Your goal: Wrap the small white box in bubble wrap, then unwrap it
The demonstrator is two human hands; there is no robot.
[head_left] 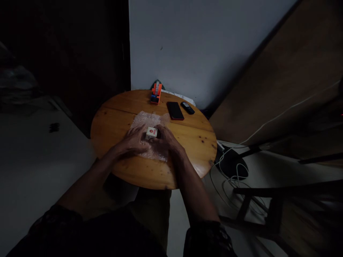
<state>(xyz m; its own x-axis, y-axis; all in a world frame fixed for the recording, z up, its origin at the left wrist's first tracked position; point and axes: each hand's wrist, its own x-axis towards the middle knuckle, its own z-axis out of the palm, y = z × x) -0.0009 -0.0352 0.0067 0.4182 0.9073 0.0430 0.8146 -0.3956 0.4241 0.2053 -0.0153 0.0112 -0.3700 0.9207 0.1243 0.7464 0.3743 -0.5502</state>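
Observation:
A small white box (152, 132) with red print is over a sheet of bubble wrap (147, 117) on the round wooden table (112, 123). My right hand (166, 138) holds the box from its right side, thumb at the near edge and fingers behind. On the other side, my left hand (134, 141) rests over the wrap with its fingers apart, close to the box's left side. Whether the left fingertips touch the box I cannot tell. Both hands cover parts of the wrap.
At the table's back stands an orange tape dispenser (156, 93). Right of it lie a dark flat case (175, 110) and a black phone-like device (187, 107). Pale cables (237, 180) coil on the floor at the right, near a dark wooden stool-like frame (254, 192). A wall (203, 46) rises behind.

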